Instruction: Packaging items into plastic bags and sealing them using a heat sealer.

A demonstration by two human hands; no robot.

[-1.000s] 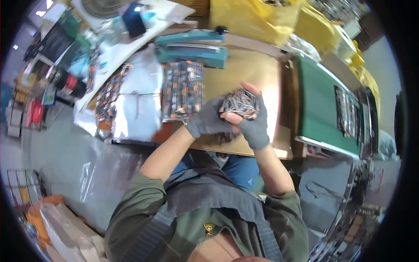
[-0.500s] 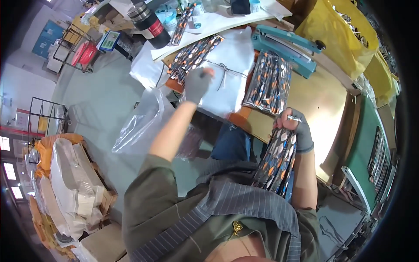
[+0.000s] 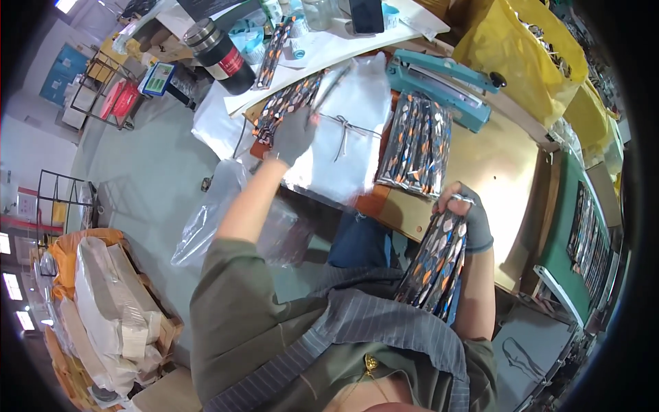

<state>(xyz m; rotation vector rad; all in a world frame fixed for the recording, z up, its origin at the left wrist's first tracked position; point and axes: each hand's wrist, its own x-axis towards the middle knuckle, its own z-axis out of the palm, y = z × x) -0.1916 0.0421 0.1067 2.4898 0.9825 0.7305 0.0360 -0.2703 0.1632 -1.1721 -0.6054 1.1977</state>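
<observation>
My right hand (image 3: 463, 209), in a grey fingerless glove, is closed around the upper ends of a bundle of dark patterned strips (image 3: 436, 264). The strips hang toward my apron and carry orange, white and blue leaf shapes; their pale ends stick out above my fingers. My left hand (image 3: 295, 136), gloved the same way, is closed at the edge of a loose pile of such strips (image 3: 292, 99). One blurred strip (image 3: 334, 87) rises from its fingertips over a stack of clear plastic bags (image 3: 357, 103) tied with dark cord.
A packed bundle of strips (image 3: 415, 144) lies right of the bags, below a teal bag sealer (image 3: 446, 79). A dark thermos (image 3: 223, 58) and a phone (image 3: 366, 16) stand beyond. Yellow sacks (image 3: 525, 62) are at the far right. Loose clear plastic (image 3: 209, 213) hangs by the table's left side.
My left hand has closed at the strip pile, and a strip now shows raised from its fingers. My right hand keeps its bundle. The whole view has shifted slightly.
</observation>
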